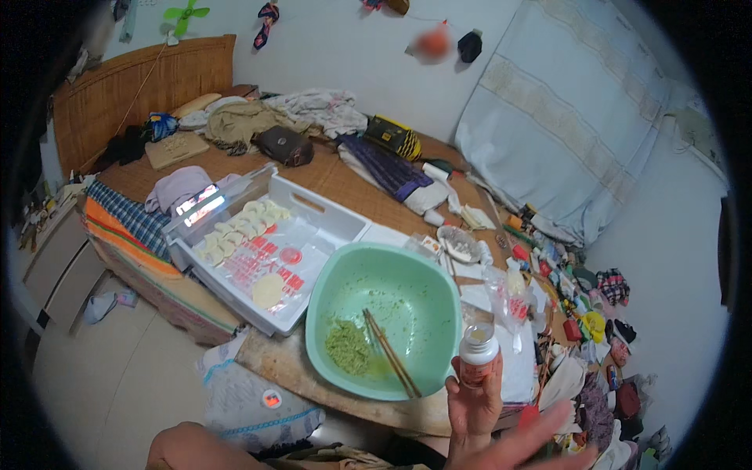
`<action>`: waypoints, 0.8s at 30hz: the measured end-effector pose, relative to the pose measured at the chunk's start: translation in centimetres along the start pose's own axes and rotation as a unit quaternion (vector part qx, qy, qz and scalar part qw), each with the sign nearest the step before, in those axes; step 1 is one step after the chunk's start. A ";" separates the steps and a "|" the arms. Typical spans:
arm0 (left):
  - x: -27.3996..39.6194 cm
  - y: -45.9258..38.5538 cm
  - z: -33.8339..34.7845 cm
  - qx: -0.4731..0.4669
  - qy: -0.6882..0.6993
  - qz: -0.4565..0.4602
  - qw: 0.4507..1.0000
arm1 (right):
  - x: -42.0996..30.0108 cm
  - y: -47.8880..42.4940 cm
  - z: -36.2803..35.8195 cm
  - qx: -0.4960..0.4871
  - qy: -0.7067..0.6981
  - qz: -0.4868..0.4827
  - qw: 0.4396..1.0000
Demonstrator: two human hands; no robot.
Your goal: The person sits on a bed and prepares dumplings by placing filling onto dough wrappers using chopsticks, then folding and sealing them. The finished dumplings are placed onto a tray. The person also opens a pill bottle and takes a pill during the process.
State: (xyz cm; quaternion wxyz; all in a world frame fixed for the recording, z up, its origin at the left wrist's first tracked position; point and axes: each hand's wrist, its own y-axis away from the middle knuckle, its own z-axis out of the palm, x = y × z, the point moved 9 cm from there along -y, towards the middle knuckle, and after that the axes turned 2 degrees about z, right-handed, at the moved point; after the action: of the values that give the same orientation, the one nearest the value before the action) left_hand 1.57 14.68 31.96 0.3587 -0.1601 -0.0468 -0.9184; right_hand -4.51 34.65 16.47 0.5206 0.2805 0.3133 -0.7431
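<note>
My left hand (474, 405) holds a small white plastic bottle (479, 352) upright, its uncapped mouth tilted towards me. The bottle bears a reddish label. Lower right, my blurred right hand (529, 437) has its fingers spread. A red thing (528, 416) shows beside those fingers; whether they touch it is unclear. Left of the bottle stands a pale green plastic basin (411, 282) with chopped green filling (346, 346) gathered on one side. A pair of chopsticks (390, 355) leans inside it against the near rim.
A white plastic crate (229, 294) holds rows of dumplings (244, 226) and one round wrapper (268, 291) on printed plastic film. A lit screen (200, 205) stands at its left end. Plastic bags (511, 294) and a bowl (460, 244) lie beyond the basin. Clutter lines the right wall.
</note>
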 end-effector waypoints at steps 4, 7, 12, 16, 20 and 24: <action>1.7 -4.5 -6.6 -0.021 -0.101 0.131 0.986 | -1.4 1.1 -3.4 0.030 -0.009 -0.011 0.999; 7.4 0.1 -18.6 0.198 -0.379 0.286 0.858 | 1.4 2.1 -1.5 -0.018 -0.091 0.064 0.994; 5.1 2.3 -22.3 0.205 -0.492 0.243 0.811 | 8.5 3.7 1.5 -0.053 -0.287 0.294 0.910; 3.2 -0.8 -19.3 0.080 -0.598 0.203 0.771 | 12.6 4.9 6.5 -0.127 -0.279 0.411 0.859; 2.0 0.3 -21.3 0.129 -0.425 0.111 0.889 | 16.5 7.6 10.2 -0.196 -0.208 0.521 0.804; 4.3 4.5 -24.8 0.216 -0.379 0.186 0.881 | 18.6 8.2 10.3 -0.311 -0.036 0.469 0.826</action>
State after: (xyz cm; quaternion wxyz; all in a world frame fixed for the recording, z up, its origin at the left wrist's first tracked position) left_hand -4.80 3.63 9.82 0.5033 -0.4199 -0.3459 -0.6714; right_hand -3.30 13.55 7.91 0.8772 0.1898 0.3391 -0.2820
